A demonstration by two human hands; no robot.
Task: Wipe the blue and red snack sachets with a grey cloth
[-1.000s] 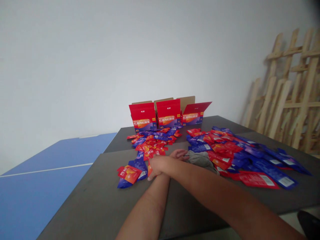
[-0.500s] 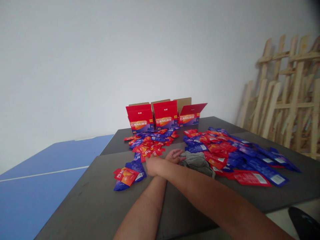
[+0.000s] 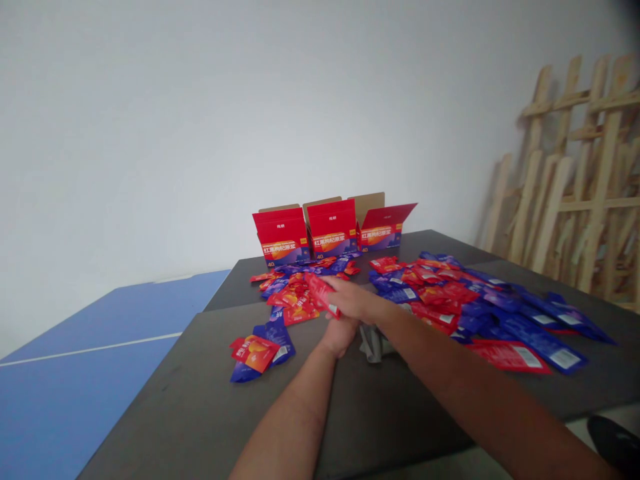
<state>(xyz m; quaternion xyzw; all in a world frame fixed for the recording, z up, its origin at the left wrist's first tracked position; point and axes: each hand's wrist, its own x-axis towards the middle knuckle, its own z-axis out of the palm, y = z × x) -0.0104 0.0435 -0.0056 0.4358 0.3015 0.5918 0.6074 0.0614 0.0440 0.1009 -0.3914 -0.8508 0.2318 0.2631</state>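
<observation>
My right hand (image 3: 351,300) is closed on a red pouch (image 3: 323,295), holding it tilted above the left-hand pile. Just below it, my left hand (image 3: 341,335) has its fingers hidden behind the right hand and wrist. A grey cloth (image 3: 374,345) lies crumpled beside my left hand, partly covered by my right forearm; whether the left fingers grip it cannot be seen. Red and blue pouches form one pile (image 3: 295,300) beyond my hands and a larger pile (image 3: 450,293) to the right. A red pouch (image 3: 255,352) rests on blue ones at the near left.
Three open red-and-purple cartons (image 3: 284,250) stand in a row at the back of the dark table (image 3: 200,400). A blue table (image 3: 100,340) adjoins on the left. Wooden frames (image 3: 575,180) lean against the wall at right. A dark object (image 3: 615,437) shows at the lower right.
My right hand has moved up and right and now shows a red pouch in it. My left hand has come nearer to me, and the grey cloth has shifted with it.
</observation>
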